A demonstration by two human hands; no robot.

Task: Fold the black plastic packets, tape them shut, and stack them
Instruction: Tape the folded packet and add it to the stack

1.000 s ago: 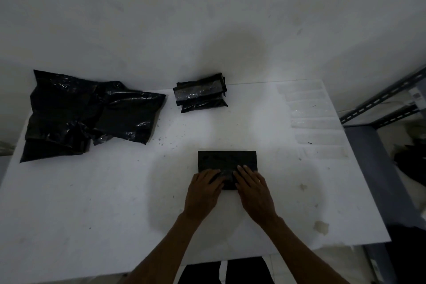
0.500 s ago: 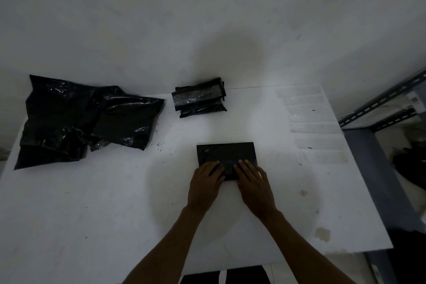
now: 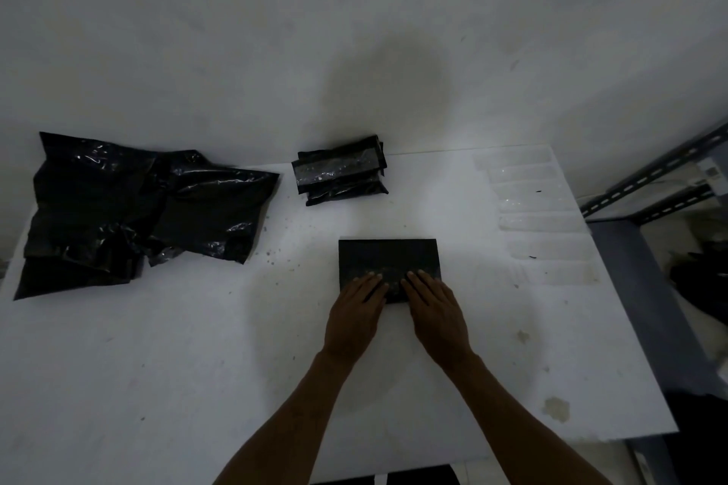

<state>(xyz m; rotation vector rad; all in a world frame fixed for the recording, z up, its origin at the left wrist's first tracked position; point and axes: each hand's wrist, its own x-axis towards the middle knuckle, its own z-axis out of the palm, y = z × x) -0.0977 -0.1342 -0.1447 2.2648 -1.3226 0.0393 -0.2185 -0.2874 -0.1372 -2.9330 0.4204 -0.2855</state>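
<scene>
Item: folded black packet, centre of frame on the white worktop. We find the left hand and right hand side by side, fingers straight, pressing its near edge and gripping nothing. Change over the last second: none of note, so we judge the crease is being set, with taping next. Above: taped stack. Upper left: unfolded packets. Right: tape strips.

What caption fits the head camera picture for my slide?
Left hand and right hand press a folded black packet on the table.
</scene>
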